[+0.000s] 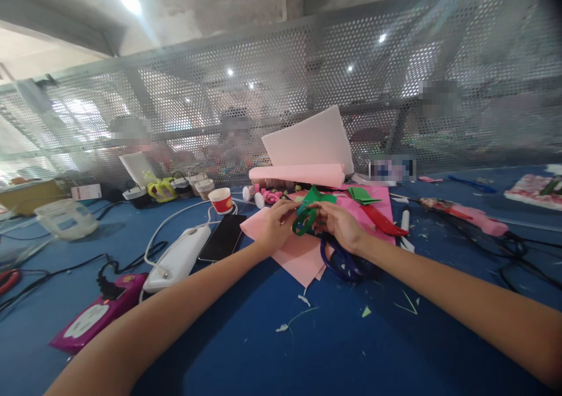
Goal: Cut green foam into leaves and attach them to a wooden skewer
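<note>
My left hand [277,225] and my right hand [341,223] are close together over the pink sheets. Between them is a thin green strip [302,222] curled into loops, with the fingers of both hands closed on it. Green pieces [319,195] lie just behind my fingertips. Under my right hand are the dark blue handles of a pair of scissors [345,265]; their blades are hidden. A light pink sheet [298,261] spreads beneath both hands. To the right lie a folded green piece [363,195] and a red piece [383,220] on a brighter pink sheet [384,195].
Left of my hands are a black phone [223,239], a white power strip [178,259], a paper cup [220,200] and a magenta box [99,314]. A pink glue gun [472,215] with its cord lies right. Behind stand a pink roll [298,174] and a perforated metal screen [263,91].
</note>
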Motion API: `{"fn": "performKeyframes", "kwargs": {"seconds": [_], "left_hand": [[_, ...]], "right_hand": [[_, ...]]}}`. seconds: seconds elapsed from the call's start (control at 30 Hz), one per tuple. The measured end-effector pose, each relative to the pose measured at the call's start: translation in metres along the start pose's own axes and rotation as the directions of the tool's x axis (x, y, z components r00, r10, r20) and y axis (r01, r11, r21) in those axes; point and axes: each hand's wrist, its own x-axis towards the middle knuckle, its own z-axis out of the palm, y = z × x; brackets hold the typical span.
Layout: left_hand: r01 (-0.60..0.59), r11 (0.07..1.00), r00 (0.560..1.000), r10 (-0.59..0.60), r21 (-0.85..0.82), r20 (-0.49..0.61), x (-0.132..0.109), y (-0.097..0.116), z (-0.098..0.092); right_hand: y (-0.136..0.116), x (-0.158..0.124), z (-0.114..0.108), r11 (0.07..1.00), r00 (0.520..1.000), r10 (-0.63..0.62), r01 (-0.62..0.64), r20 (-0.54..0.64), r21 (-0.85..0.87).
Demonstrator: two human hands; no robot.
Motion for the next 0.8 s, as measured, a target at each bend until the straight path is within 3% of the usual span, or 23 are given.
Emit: {"fn": "performKeyframes", "kwargs": {"seconds": [0.4, 0.63, 0.8], "left_hand": [[-0.062, 0.998, 0.998, 0.061, 0.031, 0.015, -0.0008, -0.0084, 0.0007], [0.022, 0.992, 0.996, -0.011, -0.123, 0.093, -0.0008, -0.0066, 0.0012], [-0.041, 0.996, 0.994, 0.049, -0.082, 0.1, -0.0019, -0.0039, 0.0009]], "right_hand": [[-0.0005, -0.0014, 0.0049, 0.992, 1.0, -0.012, 0.013, 0.008, -0.125], [0.0025, 0.0004, 0.0026, 0.984, 0.999, -0.038, 0.04, 0.013, -0.173], [0.002, 0.0008, 0.0033, 0.983, 0.998, -0.067, 0.07, 0.02, -0.172]]}}
